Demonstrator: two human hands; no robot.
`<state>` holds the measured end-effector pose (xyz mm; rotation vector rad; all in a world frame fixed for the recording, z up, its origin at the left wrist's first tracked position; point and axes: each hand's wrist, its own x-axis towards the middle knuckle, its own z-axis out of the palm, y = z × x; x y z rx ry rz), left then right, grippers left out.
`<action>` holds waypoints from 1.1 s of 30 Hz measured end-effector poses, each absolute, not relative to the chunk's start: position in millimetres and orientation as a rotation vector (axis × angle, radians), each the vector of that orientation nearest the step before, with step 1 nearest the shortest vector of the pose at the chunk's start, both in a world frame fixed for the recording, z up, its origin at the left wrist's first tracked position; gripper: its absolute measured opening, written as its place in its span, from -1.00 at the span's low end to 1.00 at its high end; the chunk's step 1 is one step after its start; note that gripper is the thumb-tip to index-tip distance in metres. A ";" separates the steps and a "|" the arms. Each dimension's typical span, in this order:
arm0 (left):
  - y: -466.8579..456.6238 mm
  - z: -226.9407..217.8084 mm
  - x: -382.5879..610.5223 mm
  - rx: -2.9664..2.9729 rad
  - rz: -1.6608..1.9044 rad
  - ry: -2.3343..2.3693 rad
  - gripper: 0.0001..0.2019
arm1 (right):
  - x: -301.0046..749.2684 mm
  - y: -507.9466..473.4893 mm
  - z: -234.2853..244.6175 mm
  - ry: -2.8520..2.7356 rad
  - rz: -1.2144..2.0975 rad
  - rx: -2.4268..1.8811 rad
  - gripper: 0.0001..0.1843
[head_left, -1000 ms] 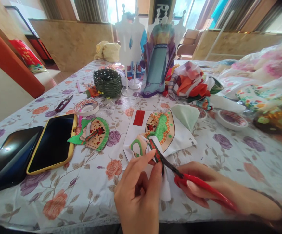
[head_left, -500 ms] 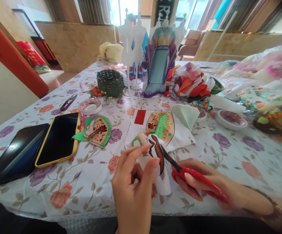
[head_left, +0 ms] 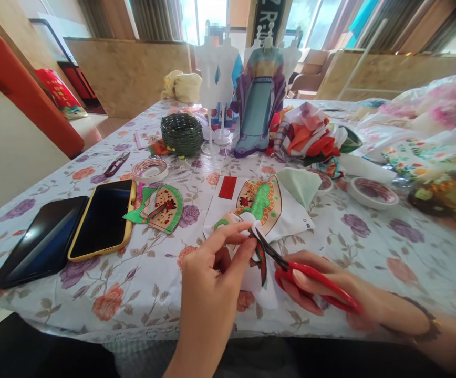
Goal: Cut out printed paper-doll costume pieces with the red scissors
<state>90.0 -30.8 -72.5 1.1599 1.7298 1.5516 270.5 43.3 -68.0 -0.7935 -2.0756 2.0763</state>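
Observation:
Between the thumb and fingers of my left hand (head_left: 218, 262) is a white piece of fabric (head_left: 262, 296) printed with a dark green and red curved strip. My right hand (head_left: 326, 286) grips red-handled scissors (head_left: 314, 281), their dark blades at the fabric beside my left fingertips. Just behind lies a white printed fabric sheet (head_left: 228, 210) with a red rectangle and a green, orange-edged pattern. A cut-out fan-shaped piece (head_left: 168, 207) with a green border rests to the left, a narrow printed strip on top of it.
A yellow-cased phone (head_left: 102, 220) and a black tablet-like device (head_left: 41, 241) lie left. Tape rolls (head_left: 149, 170), thread snips (head_left: 116, 164) and a dark woven basket (head_left: 182, 135) are farther back. White dress forms (head_left: 211, 79), a dressed one (head_left: 257, 105), and bundled cloth (head_left: 304, 134) stand behind.
The scissor blades have moved left and up to my left fingertips. My left thumb and fingers have closed tighter on the fabric, and the printed strip hangs lower. The view has shifted slightly.

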 end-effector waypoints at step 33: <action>-40.0 -72.4 93.5 1.301 1.676 1.829 -0.77 | 267.1 42.6 -70.7 -2.128 2.075 -0.852 -0.35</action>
